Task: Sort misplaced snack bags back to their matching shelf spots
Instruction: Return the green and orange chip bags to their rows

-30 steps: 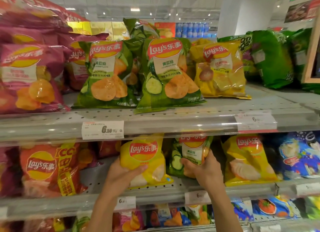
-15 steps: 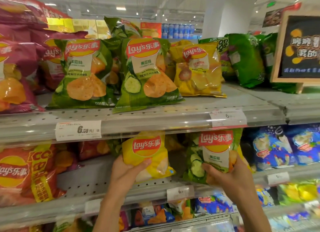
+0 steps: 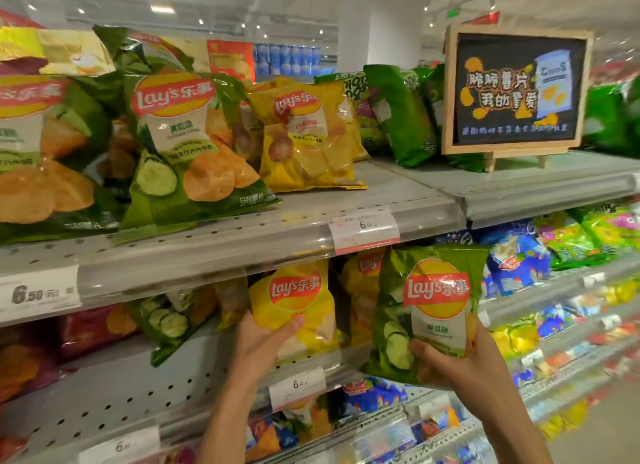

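My left hand grips a yellow Lay's bag standing on the middle shelf. My right hand holds a green cucumber Lay's bag by its lower part, out in front of that shelf's edge. More yellow bags stand behind it. On the upper shelf, green cucumber bags lean beside a yellow bag. Another green cucumber bag lies tilted on the middle shelf to the left.
A framed chalkboard sign stands on the upper shelf at right, with dark green bags beside it. Red and purple bags fill the left of the middle shelf. Blue bags and mixed snacks occupy the right shelves. Price tags line the shelf edges.
My right hand has drawn the green bag out from the middle shelf toward me and to the right. The view has swung rightward. My left hand keeps its hold on the yellow bag.
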Motion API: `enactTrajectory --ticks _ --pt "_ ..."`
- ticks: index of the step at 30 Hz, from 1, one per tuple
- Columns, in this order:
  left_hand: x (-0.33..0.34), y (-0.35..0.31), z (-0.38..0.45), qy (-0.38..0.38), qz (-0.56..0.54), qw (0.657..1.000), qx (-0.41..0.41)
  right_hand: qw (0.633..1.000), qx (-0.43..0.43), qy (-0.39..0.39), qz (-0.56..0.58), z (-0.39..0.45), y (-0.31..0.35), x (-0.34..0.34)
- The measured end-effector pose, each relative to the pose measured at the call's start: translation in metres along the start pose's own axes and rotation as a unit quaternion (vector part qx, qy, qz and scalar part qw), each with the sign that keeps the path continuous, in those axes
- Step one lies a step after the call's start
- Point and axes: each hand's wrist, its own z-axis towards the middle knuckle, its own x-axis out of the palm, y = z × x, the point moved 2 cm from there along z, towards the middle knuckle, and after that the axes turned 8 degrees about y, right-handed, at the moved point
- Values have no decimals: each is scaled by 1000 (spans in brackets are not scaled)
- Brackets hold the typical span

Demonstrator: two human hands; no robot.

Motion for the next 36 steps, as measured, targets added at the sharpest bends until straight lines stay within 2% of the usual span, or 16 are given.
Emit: enactTrajectory --ticks 6,9,12,14,17,18,23,29,36 --pt "-9 -4 -3 31 57 998 -14 998 -7 55 19 -4 7 19" --pt "-26 0 -12 13 106 994 4 995 -12 97 24 -5 16 42" --pt "-54 7 -30 -34 174 984 -6 990 -19 141 17 -6 27 70" --pt "-77 10 -48 -77 255 963 -31 985 -24 171 9 -7 34 93" --pt "-115 12 -80 -137 449 882 -43 976 -45 212 8 -11 41 134" --pt "-129 14 -90 -162 479 862 -39 972 -52 227 14 -13 43 149" --pt "-181 23 -127 -253 477 841 -27 963 -81 255 10 -19 58 223" --pt "-201 24 -136 -248 476 844 0 970 -100 221 -6 -16 59 290" --pt "-209 21 -136 -214 479 851 9 966 -86 236 -58 -16 48 304"
